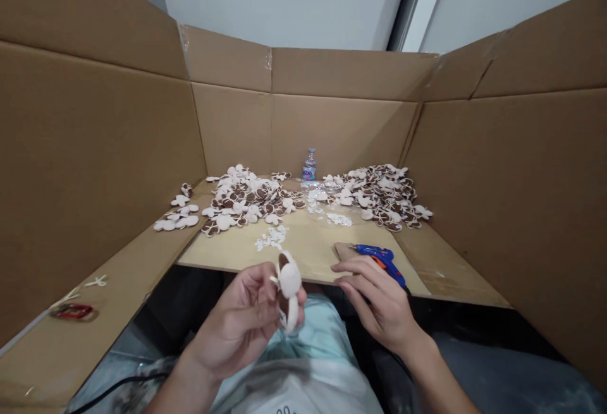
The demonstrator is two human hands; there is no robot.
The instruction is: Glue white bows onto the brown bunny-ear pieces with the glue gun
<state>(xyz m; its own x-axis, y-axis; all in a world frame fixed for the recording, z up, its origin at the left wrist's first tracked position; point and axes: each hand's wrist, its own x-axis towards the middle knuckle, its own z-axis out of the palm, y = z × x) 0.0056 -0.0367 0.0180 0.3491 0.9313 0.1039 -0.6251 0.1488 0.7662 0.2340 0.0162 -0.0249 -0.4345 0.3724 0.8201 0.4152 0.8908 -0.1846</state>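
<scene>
My left hand (251, 316) pinches a white-and-brown fuzzy felt ornament (289, 279) and holds it up in front of the table's near edge. Its rounded white side and brown inner parts show, with a thin cream cord at the left. My right hand (379, 300) is open and empty, its fingers stretched toward the left. Just beyond those fingers a blue glue gun (379, 253) lies on the board, its nozzle over a small brown piece of cardboard (342, 251). Small white cut pieces (271, 238) are scattered on the board beyond my left hand.
Piles of similar ornaments stand at the back left (251, 196) and back right (379, 193). Between them are a water bottle (309, 166) and more white pieces (339, 219). A red cutter (72, 311) lies at far left. Cardboard walls (341, 123) enclose three sides.
</scene>
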